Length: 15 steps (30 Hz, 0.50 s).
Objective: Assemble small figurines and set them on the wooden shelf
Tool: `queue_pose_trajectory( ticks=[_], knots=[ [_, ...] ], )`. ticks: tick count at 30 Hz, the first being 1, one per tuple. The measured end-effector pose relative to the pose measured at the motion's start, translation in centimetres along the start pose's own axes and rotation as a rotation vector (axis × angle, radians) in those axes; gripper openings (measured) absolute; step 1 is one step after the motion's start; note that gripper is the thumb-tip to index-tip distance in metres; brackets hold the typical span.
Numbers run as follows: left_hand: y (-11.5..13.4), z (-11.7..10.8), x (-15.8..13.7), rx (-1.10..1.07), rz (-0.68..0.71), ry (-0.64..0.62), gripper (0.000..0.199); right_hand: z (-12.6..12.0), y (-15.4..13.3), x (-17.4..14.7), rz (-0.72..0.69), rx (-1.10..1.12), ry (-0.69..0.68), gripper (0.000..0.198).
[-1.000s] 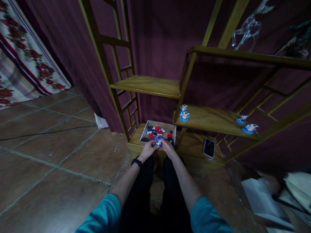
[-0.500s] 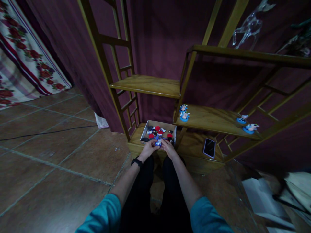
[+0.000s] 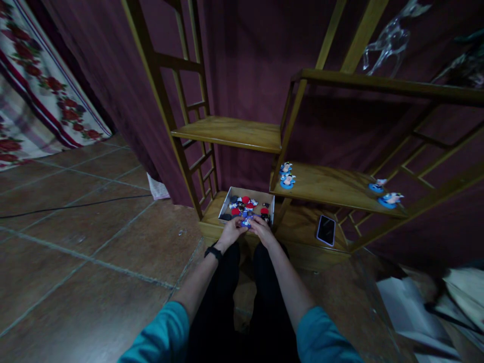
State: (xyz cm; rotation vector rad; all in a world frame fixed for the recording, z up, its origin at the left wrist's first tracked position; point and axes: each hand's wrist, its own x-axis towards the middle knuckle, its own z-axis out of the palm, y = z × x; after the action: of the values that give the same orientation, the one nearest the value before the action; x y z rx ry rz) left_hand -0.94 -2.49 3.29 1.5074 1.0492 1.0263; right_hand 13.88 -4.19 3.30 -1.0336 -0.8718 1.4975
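Between my two hands is a small blue and white figurine [image 3: 246,222], held over the near edge of a shallow cardboard box [image 3: 273,197]. My left hand [image 3: 231,232] has its fingers closed on the figurine's left side. From the right, my right hand [image 3: 261,230] grips it with the fingertips. Inside the box lie several figurine pieces, among them red discs [image 3: 245,200], dark round pieces [image 3: 226,217] and white parts. Fingers cover part of the figurine, so its finer shape is hidden.
Wooden shelving surrounds the box. Two blue-based figurines [image 3: 288,181] stand at the left of the right shelf [image 3: 328,187], two more [image 3: 390,199] at its right. A phone [image 3: 325,230] lies below. A clear glass animal [image 3: 389,43] stands on the upper shelf.
Both hands stay over the box's near edge with the figurine. Only small finger movements and a slight shift of the figurine show.
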Motion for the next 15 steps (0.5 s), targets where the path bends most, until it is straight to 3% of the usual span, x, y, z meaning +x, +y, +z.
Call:
queue_pose_trajectory(
  ticks=[15],
  knots=[
    [0.27, 0.22, -0.13, -0.012, -0.037, -0.034, 0.043, 0.31, -0.43, -0.29, 0.026, 0.008, 0.02, 0.039]
  ],
)
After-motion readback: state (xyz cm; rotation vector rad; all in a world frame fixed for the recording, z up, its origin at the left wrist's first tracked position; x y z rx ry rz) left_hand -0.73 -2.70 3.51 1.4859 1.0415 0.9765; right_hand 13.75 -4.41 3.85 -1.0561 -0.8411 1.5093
